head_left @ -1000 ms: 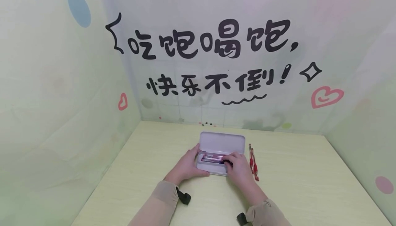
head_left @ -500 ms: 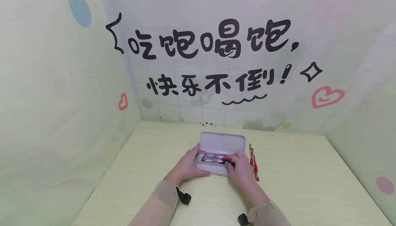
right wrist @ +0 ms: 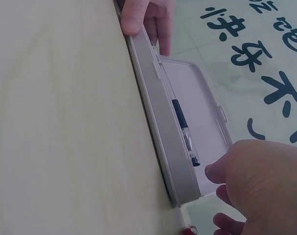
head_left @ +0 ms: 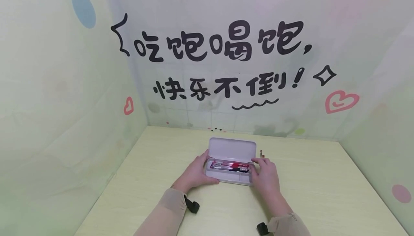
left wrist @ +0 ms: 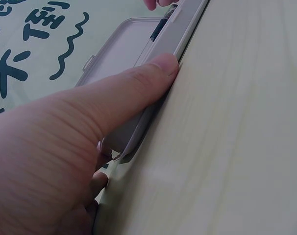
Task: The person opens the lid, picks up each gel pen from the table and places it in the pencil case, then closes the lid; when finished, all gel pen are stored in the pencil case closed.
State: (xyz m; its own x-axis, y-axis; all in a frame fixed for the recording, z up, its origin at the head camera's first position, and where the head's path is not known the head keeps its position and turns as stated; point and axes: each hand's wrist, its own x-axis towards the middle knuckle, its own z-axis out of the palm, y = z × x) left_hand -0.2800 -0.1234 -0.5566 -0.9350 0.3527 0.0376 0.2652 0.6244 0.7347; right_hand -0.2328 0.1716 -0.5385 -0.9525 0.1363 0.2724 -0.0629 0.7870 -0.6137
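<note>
A pale lilac pencil case [head_left: 223,176] lies on the table, its lid [head_left: 233,149] raised toward the wall. Several pens [head_left: 223,165] with red or dark grips lie side by side in its rear compartment. My left hand [head_left: 195,171] holds the case's left end, the thumb [left wrist: 148,76] along the front edge and the fingers behind. By the right end is my right hand [head_left: 266,178], with nothing in its loosely bent fingers. In the right wrist view its thumb is close to the end of a black-grip pen [right wrist: 179,115].
Behind my right hand, pen ends [head_left: 261,153] show on the table; the hand hides the rest of them. The front of the case has a narrow compartment with a divider [head_left: 240,176]. A printed backdrop [head_left: 226,117] rises at the table's far edge.
My right hand has let go of the black-grip pen, which now lies in the case, and moved right to the case's end. The left hand has stayed in place.
</note>
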